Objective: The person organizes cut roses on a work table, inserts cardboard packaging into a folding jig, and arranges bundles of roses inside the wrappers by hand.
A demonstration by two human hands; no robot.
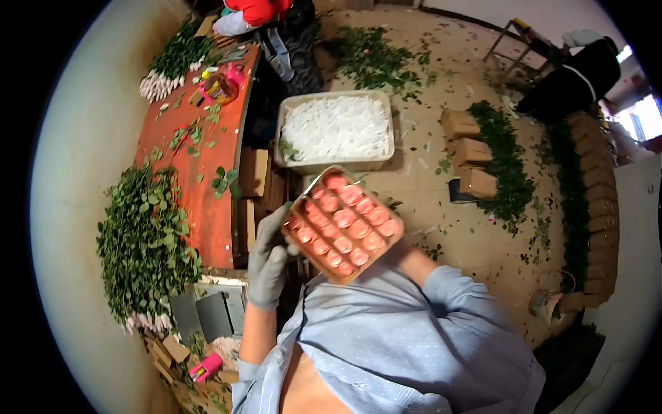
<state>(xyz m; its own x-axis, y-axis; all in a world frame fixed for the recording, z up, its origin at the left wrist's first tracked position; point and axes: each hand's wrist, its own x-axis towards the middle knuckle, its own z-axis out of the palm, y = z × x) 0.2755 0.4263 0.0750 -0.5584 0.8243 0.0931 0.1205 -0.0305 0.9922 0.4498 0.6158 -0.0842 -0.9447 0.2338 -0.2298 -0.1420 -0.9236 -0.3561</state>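
Left hand (268, 265) pinches the rose pack (345, 219) by its left edge, in front of the shirt (376, 314); right hand's grip hidden, can't tell, so uneven support could tip it and bruise blooms.

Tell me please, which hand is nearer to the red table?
Left. The left hand holds the box by its left side, just right of the red table; the right hand is hidden behind the box, its forearm farther right.
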